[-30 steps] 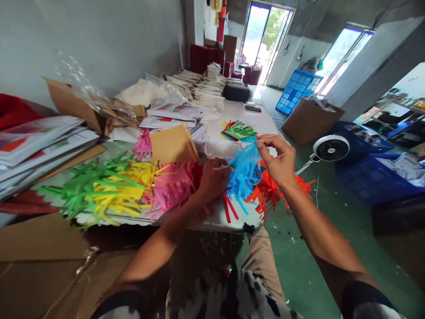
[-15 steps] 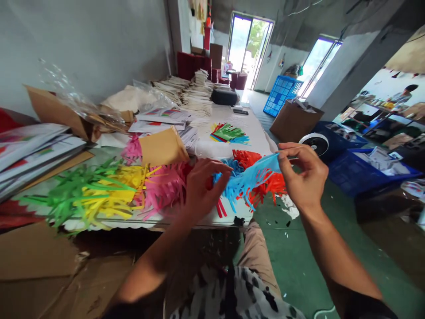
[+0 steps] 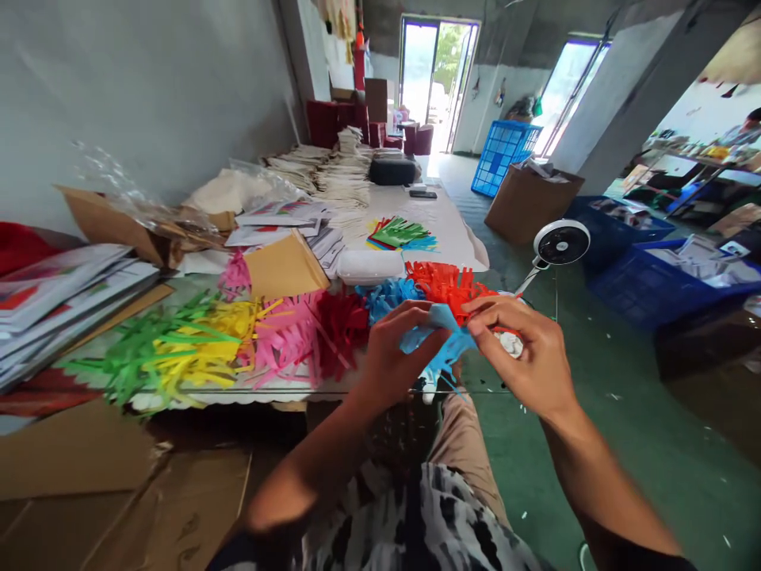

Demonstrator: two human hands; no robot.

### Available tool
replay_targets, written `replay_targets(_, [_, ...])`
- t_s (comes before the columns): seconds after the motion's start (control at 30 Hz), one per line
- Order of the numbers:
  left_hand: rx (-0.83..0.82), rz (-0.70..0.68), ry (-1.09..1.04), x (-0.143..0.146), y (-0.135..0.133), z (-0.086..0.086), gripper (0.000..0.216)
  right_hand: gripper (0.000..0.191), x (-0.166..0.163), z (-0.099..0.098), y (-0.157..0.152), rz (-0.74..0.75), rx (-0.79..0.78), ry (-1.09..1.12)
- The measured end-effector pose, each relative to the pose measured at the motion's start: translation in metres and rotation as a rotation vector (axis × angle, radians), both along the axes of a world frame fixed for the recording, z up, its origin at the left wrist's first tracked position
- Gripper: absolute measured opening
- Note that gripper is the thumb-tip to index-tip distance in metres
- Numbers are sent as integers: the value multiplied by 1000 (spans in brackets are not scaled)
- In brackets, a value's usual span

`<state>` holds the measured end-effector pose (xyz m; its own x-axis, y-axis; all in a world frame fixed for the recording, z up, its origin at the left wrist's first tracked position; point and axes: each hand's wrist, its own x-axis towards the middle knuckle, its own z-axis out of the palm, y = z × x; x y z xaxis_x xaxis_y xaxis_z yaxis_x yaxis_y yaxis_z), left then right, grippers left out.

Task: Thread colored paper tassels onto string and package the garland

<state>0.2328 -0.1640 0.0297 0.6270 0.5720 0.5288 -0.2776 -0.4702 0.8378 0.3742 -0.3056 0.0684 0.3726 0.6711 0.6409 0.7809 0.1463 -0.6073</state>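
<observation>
Both my hands hold one blue fringed paper strip [image 3: 441, 342] in front of the table's near edge. My left hand [image 3: 395, 353] is closed on its left end, thumb on top. My right hand [image 3: 523, 353] pinches its right end between thumb and fingers. The strip is bunched short between the two hands, with a few fringes hanging down. Just behind the hands lie piles of fringed paper on the table [image 3: 440, 218]: orange [image 3: 447, 282], blue [image 3: 386, 295], dark red [image 3: 338, 321], pink [image 3: 291, 329], yellow [image 3: 214, 337] and green [image 3: 139, 349].
A brown envelope [image 3: 284, 268] and a clear plastic box [image 3: 369, 266] lie behind the piles. Stacks of printed sheets [image 3: 65, 285] stand at left, cardboard [image 3: 77, 452] below. A small fan [image 3: 560, 243], a cardboard box [image 3: 530, 202] and blue crates [image 3: 659, 281] occupy the green floor at right.
My hands have come together and toward me, bunching the blue strip that was stretched out between them half a second ago. The view has shifted slightly.
</observation>
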Motion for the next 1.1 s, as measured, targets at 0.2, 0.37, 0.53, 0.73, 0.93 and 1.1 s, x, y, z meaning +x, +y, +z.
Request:
replay_targets(0.2, [-289,-701,258,-5,6,11,29,49,22,-10,-23,435,-248,255])
replay_targets(0.37, [-228,-733,430,-9,15,15,26,39,27,-38,-32,626,-488,477])
replay_targets(0.53, [-544,-974,558,-9,30,-3,39,36,26,-54,-45,590,-470,704])
replay_targets(0.73, [-946,-1232,650,1,23,-66,89,34,43,-52,-46,439,-471,727])
replay_targets(0.93, [-1144,-1297,672,8,7,-108,79,31,67,-59,-45,332,-439,700])
replay_targets(1.1, [-970,-1187,740,0,32,-93,75,31,82,-86,-39,237,-438,700])
